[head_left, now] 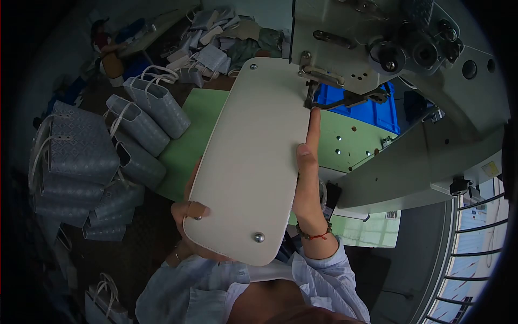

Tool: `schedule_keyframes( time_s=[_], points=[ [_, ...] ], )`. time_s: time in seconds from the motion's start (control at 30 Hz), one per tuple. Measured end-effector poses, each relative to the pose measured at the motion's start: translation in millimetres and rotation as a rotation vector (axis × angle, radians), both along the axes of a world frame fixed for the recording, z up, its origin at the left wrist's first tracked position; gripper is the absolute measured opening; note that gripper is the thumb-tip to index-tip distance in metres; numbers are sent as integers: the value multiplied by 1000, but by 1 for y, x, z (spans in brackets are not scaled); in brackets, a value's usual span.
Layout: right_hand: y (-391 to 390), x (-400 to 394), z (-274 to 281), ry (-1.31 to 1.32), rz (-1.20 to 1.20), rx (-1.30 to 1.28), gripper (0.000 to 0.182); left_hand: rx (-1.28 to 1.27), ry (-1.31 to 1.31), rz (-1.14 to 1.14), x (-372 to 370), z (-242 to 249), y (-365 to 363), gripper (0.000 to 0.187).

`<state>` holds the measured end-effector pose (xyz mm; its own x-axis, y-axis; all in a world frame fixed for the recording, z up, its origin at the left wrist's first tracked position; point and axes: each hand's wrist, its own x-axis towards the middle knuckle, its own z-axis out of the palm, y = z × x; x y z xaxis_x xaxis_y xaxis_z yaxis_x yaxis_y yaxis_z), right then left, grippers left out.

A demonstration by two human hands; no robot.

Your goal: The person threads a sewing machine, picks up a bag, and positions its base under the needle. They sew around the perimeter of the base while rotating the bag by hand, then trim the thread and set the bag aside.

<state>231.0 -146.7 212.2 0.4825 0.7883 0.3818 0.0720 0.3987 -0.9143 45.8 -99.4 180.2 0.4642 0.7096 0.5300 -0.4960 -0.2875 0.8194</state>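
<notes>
A handbag is turned so that its cream oval base (248, 151) faces me, with stitching along the edge and round metal feet near the corners. My left hand (189, 213) grips the lower left corner, thumb over the rim beside one foot; its other fingers are mostly hidden behind. At the right edge, my right hand (306, 162) holds the bag with the thumb on the rim and the index finger stretched up along the side. That fingertip is close to the presser foot (309, 96) of a sewing machine (345, 59), which meets the base's upper right edge.
Several grey patterned handbags (81, 140) stand and lie at the left. A green work table (189, 146) extends beneath the base, with a blue crate (361, 110) behind the machine. More bags (210, 54) are heaped at the back. A seated person (102, 40) is at the far left.
</notes>
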Motion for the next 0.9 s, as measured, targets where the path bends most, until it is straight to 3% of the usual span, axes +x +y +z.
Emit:
schedule_keyframes(
  time_s=[0.2, 0.4, 0.5, 0.6, 0.7, 0.9],
  points=[
    [1, -1, -1, 51, 16, -14, 82, 198, 60, 64, 9, 15, 8, 78],
    [2, -1, -1, 65, 19, -17, 84, 410, 87, 64, 9, -10, 29, 81],
    [-2, -2, 4, 39, 10, -13, 83, 383, 122, 70, 9, -6, 30, 83],
    [-6, -5, 12, 468, 199, 171, 83, 376, 124, 55, 11, -6, 35, 85],
    [0, 0, 1, 54, 19, -25, 84, 411, 164, 88, 13, -1, 38, 87],
    [-4, -2, 5, 26, 2, -53, 86, 410, 121, 53, 24, 2, 49, 88]
  ],
)
